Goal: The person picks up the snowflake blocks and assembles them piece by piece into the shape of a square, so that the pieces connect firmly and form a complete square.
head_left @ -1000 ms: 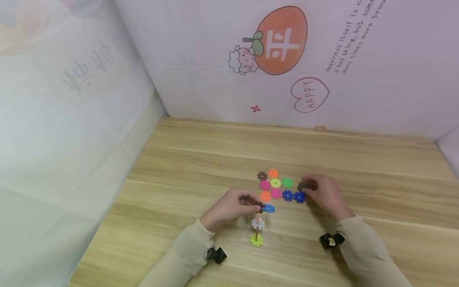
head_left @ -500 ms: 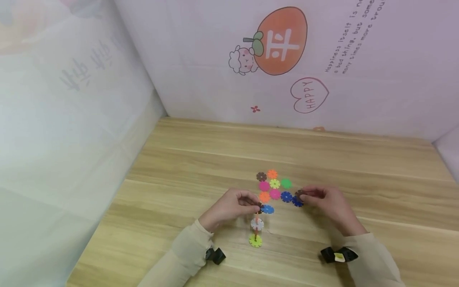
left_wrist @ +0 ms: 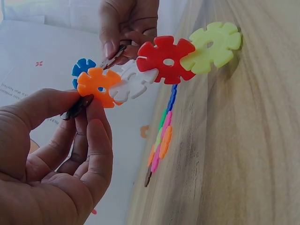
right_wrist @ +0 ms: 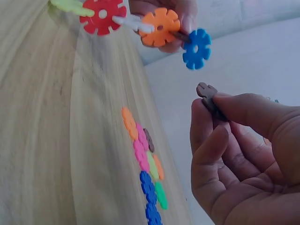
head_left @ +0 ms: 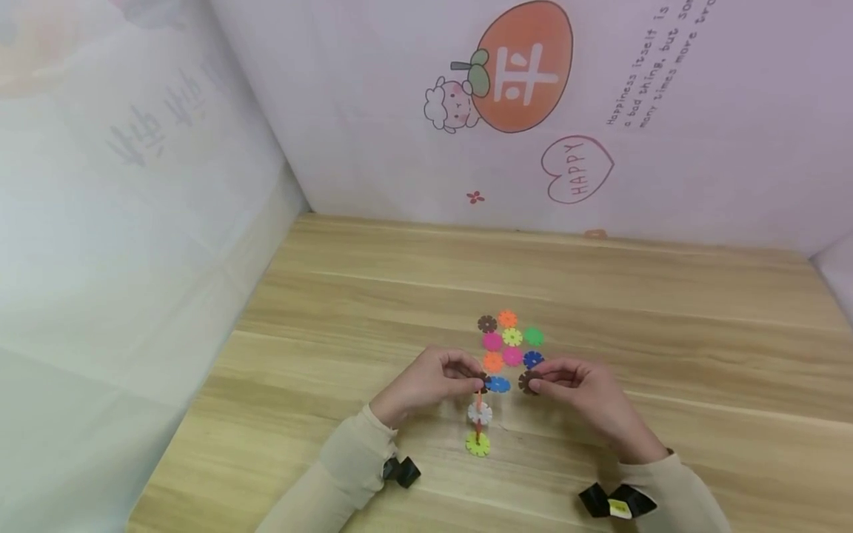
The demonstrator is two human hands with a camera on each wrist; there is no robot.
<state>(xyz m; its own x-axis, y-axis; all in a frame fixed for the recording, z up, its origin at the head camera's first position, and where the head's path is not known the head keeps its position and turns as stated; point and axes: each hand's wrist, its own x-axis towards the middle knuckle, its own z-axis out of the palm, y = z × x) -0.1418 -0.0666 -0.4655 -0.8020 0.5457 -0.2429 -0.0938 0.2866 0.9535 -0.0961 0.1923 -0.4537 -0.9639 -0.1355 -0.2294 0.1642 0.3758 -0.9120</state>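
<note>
In head view, my left hand (head_left: 432, 381) pinches a brown snowflake disc (head_left: 485, 379) in a chain (head_left: 480, 414), likely steadying the blue disc (head_left: 498, 384); my right hand (head_left: 589, 396) pinches a loose brown disc (head_left: 526, 382), apart at its three o'clock. From the left wrist, the chain runs toward two o'clock to a yellow disc (left_wrist: 220, 44). From the right, the loose brown disc's rim juts out, perhaps baring its slots; spare discs (right_wrist: 141, 155) toward seven look out of the way.

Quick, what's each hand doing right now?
Left hand: pinching the brown flower-shaped plastic disc in the linked multicoloured chain.
Right hand: pinching a separate brown flower-shaped plastic disc.
</note>
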